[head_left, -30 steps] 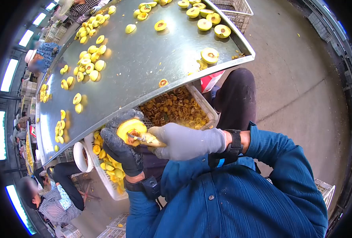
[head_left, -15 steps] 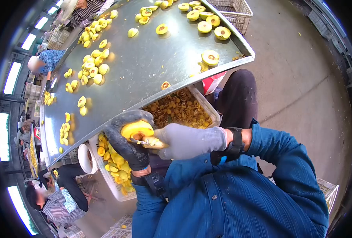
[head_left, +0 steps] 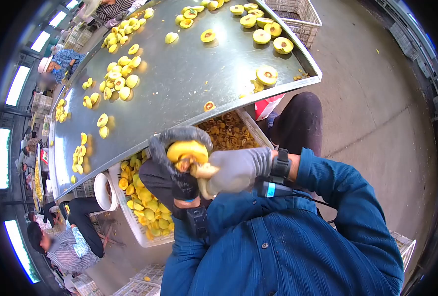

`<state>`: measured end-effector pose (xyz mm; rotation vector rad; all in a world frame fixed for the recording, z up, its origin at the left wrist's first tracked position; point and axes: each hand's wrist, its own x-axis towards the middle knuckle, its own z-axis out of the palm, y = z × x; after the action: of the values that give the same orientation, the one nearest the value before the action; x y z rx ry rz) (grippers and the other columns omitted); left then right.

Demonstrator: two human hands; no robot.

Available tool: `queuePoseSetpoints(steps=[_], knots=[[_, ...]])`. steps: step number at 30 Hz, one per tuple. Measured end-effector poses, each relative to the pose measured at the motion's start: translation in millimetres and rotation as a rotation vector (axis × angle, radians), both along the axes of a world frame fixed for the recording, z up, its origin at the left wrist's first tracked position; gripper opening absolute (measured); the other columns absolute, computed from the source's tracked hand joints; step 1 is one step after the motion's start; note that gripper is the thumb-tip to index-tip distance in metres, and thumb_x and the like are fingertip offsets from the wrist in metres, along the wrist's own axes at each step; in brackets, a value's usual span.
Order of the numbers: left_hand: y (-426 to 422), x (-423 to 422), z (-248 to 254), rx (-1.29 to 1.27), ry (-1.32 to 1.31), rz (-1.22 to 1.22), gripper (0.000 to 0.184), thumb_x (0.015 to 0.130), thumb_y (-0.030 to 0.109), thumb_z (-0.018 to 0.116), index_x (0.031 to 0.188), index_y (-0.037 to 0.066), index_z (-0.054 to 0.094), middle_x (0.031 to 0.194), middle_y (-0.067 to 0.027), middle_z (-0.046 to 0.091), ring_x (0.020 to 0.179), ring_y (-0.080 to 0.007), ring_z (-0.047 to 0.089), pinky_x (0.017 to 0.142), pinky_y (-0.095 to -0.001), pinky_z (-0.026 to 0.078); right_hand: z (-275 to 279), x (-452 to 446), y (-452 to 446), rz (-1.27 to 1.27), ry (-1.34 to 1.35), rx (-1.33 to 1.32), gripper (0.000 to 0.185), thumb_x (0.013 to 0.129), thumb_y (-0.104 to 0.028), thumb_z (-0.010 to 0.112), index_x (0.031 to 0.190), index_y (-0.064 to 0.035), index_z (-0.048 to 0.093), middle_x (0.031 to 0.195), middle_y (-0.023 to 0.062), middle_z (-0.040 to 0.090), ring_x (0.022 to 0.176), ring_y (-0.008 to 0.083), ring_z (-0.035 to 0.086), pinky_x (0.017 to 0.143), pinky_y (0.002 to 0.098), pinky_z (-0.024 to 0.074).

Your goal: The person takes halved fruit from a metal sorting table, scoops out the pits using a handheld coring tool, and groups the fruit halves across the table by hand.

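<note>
My left hand (head_left: 160,153), in a dark glove, is closed round a yellow peach half (head_left: 188,149) with its cut side turned toward my right hand. In my grey-gloved right hand (head_left: 238,170) is a pitting knife (head_left: 205,170) with a pale wooden handle. Its tip is at the reddish middle of the peach; motion blur hides the exact contact. Both hands are over my lap, just off the near edge of the metal table (head_left: 167,93). Under them, a crate (head_left: 256,129) holds brown-orange pit scraps.
Peach halves (head_left: 115,79) lie in groups across the table. A white crate (head_left: 136,224) of yellow peach pieces stands at my left, beside a white bucket (head_left: 102,192). Another crate (head_left: 307,22) is beyond the table's right edge. Co-workers (head_left: 73,249) sit along the left side.
Both hands have shifted slightly right with the peach half and the knife. The peach and the knife have turned, and the metal tip seen before is now blurred. A co-worker at far left has drawn an arm back.
</note>
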<state>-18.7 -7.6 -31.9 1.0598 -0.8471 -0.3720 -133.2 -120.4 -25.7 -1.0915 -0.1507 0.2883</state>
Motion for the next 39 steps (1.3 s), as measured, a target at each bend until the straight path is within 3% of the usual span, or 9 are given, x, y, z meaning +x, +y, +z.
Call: queuePoseSetpoints(steps=[4,8,10,11,17,21,26,30,39], knots=[[7,16,-62,-0.201,0.260,-0.127,0.063,0.089,0.005,0.061,0.143,0.011,0.029,0.097,-0.0085,0.056,0.080,-0.0168,0.054,0.072,-0.0292,0.050,-32,10,-11,0.057,0.102,0.198,0.013,0.078,-0.014,0.064,0.082,-0.0019,0.064,0.066,0.0028,0.055,0.059,0.0114,0.052,0.055,0.0274,0.0432],[7,9,-16,0.319,-0.074,0.469,0.049,0.095,0.013,0.058,0.138,0.004,0.036,0.112,-0.0126,0.059,0.101,-0.0261,0.059,0.089,-0.0378,0.052,-59,-2,-1,-0.212,0.290,0.285,0.019,0.077,-0.022,0.065,0.080,-0.0040,0.061,0.064,0.0047,0.057,0.061,0.0154,0.059,0.054,0.0314,0.0474],[35,35,-28,0.105,0.366,0.440,0.041,0.096,0.040,0.048,0.119,0.006,0.052,0.107,-0.0108,0.062,0.102,-0.0246,0.059,0.084,-0.0377,0.053,-123,7,-1,-0.073,0.178,-0.691,0.027,0.078,-0.029,0.064,0.088,-0.0030,0.062,0.068,0.0110,0.062,0.066,0.0248,0.064,0.061,0.0378,0.0514],[49,48,-34,-0.030,0.576,0.453,0.050,0.097,0.053,0.043,0.110,0.008,0.061,0.104,-0.0099,0.064,0.102,-0.0238,0.060,0.082,-0.0376,0.053,-155,8,3,0.086,-0.155,-1.562,0.032,0.080,-0.033,0.064,0.092,-0.0026,0.062,0.072,0.0149,0.064,0.069,0.0303,0.066,0.065,0.0417,0.0527],[194,95,-87,0.165,0.290,1.026,0.056,0.102,0.049,0.034,0.103,0.000,0.063,0.097,-0.0118,0.068,0.087,-0.0223,0.062,0.082,-0.0334,0.050,-165,1,19,-0.138,0.250,-1.314,0.044,0.085,-0.047,0.059,0.092,-0.0038,0.062,0.082,0.0229,0.066,0.081,0.0411,0.065,0.069,0.0500,0.0503],[275,160,-138,1.101,-0.288,1.273,0.037,0.099,0.032,0.049,0.104,-0.002,0.063,0.097,-0.0188,0.066,0.091,-0.0347,0.062,0.083,-0.0393,0.048,-178,-5,7,0.064,0.248,-1.379,0.046,0.086,-0.051,0.058,0.093,-0.0054,0.064,0.081,0.0215,0.067,0.079,0.0396,0.066,0.068,0.0494,0.0505],[197,237,-68,0.797,-0.832,1.227,0.031,0.096,0.021,0.055,0.117,-0.002,0.056,0.119,-0.0227,0.059,0.110,-0.0392,0.055,0.094,-0.0432,0.044,-195,1,15,-0.023,0.284,-1.268,0.050,0.087,-0.055,0.054,0.094,-0.0061,0.066,0.080,0.0208,0.067,0.078,0.0382,0.066,0.069,0.0472,0.0511],[136,339,-80,0.864,-1.054,1.064,0.037,0.091,0.020,0.060,0.123,0.002,0.053,0.128,-0.0221,0.054,0.118,-0.0400,0.051,0.101,-0.0467,0.040,-201,5,13,0.042,0.392,-1.183,0.054,0.089,-0.058,0.051,0.095,-0.0056,0.064,0.080,0.0221,0.066,0.077,0.0398,0.065,0.068,0.0471,0.0503],[70,502,-110,1.294,-0.738,1.156,0.063,0.090,0.050,0.055,0.133,0.004,0.047,0.132,-0.0236,0.052,0.123,-0.0420,0.049,0.101,-0.0512,0.037,-200,25,2,0.153,0.576,-1.081,0.060,0.090,-0.062,0.046,0.106,-0.0067,0.061,0.083,0.0208,0.068,0.079,0.0375,0.067,0.074,0.0445,0.0502]])
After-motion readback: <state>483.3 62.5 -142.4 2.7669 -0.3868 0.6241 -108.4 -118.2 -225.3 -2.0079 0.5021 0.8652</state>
